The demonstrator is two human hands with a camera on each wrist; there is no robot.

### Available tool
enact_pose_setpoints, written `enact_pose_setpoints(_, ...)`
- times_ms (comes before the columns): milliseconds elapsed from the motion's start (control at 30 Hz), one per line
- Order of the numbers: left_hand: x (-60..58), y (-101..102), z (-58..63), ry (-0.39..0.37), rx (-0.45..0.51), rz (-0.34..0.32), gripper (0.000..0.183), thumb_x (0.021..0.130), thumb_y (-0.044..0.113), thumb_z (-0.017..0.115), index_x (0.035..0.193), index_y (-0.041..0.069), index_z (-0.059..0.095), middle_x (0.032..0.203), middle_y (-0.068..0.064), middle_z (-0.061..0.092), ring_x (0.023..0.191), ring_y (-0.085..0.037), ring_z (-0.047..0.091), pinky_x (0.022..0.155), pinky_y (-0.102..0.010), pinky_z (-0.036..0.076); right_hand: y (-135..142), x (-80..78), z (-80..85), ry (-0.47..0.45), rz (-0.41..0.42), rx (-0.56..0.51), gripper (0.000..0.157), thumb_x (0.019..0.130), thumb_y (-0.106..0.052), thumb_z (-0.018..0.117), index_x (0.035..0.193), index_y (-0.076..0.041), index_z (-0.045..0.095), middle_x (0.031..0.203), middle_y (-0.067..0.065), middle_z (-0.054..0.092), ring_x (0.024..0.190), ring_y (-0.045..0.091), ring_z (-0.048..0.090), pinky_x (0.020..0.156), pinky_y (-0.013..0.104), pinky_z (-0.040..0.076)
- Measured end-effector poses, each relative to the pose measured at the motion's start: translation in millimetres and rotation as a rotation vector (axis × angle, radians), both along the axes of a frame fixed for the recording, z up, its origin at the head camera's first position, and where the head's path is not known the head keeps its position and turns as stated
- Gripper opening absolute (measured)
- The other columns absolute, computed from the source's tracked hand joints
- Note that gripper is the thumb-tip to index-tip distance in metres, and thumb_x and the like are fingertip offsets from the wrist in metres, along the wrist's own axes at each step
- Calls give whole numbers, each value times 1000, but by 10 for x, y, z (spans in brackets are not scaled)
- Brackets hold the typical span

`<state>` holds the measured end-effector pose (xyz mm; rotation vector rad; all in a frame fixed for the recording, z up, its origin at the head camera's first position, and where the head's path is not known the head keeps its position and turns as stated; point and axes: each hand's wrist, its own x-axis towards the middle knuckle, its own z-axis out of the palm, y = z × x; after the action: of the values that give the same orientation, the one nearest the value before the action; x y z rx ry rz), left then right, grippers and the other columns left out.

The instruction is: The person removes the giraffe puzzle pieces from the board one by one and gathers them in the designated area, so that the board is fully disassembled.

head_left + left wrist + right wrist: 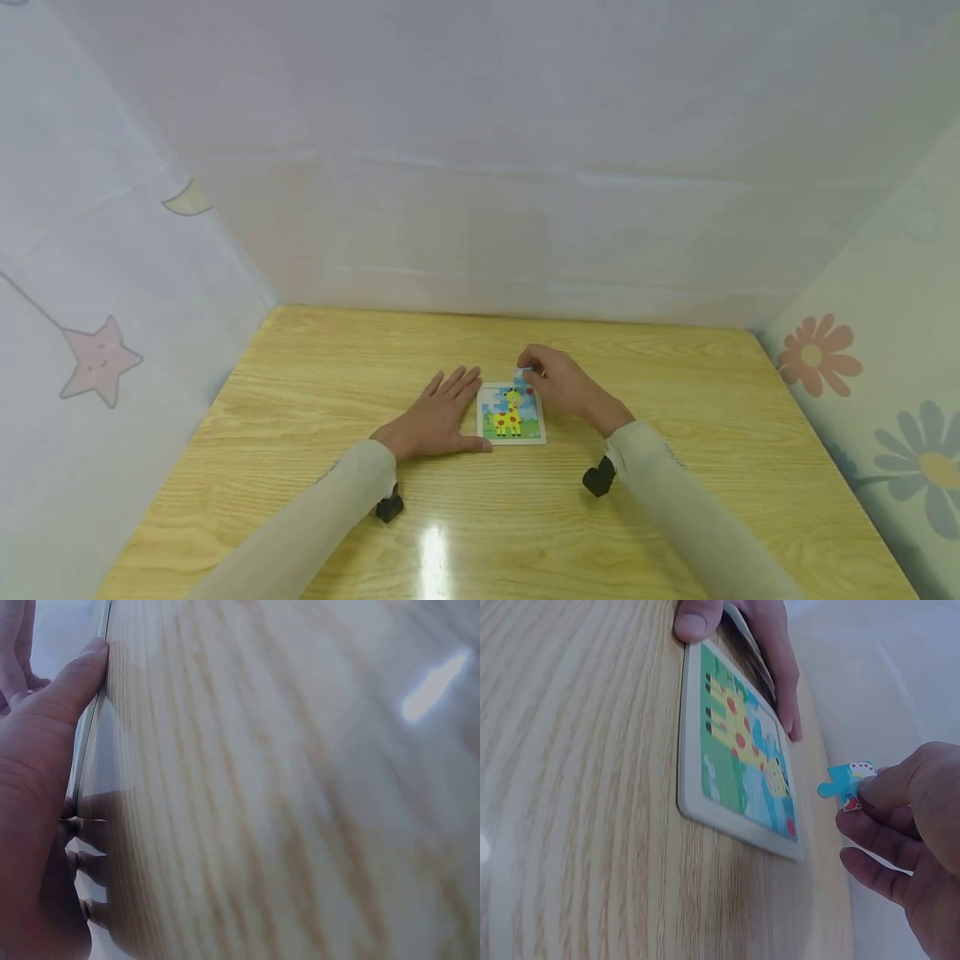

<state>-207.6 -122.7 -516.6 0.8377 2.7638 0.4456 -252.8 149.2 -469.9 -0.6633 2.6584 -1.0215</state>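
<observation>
A giraffe jigsaw puzzle in a pale tray point(479, 421) lies flat on the table. My left hand point(437, 419) rests at its left side, fingers spread and straight, the thumb by the lower left corner. Over the tray's upper right corner, my right hand point(568, 385) pinches a blue jigsaw piece point(841, 778) between thumb and index finger. The piece shows a rounded tab, a white dotted patch and a bit of red. In the right wrist view it is apart from the tray, whose giraffe point(739, 727) faces up. The left wrist view shows the left thumb point(71, 682) along the tray's edge.
The wood-grain table point(337, 350) reaches back to a pale cloth wall point(480, 233). Printed cloth walls with a star point(100, 361) and flowers point(812, 356) stand at the left and right. A dark wrist device point(599, 477) hangs under the right sleeve.
</observation>
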Motion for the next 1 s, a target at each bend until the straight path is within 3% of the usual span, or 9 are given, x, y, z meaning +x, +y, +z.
enact_pose_setpoints(167,-3,-7,-9,-6,-4,0,116,92,80,61,172,7,19,182,-9,10,170,-33,6,138,-59,6,144,-10,-26,19,-5,21,15,110,-13,58,123,-11,66,120,7,72,111,22,66,98,44,58)
enact_pose_setpoints(667,-14,-19,-28,-11,-15,1,117,91,82,59,172,9,18,183,-6,7,171,-31,4,138,-58,4,403,-79,-195,-13,-65,68,16,108,-10,59,122,-8,67,123,11,73,118,28,68,103,49,58)
enact_pose_setpoints(1000,-11,-10,-25,-5,-2,0,116,92,79,62,172,8,18,183,-7,9,171,-32,5,138,-58,5,512,-95,-258,-5,-63,114,20,109,-12,59,126,-6,68,126,13,69,118,29,67,103,49,58)
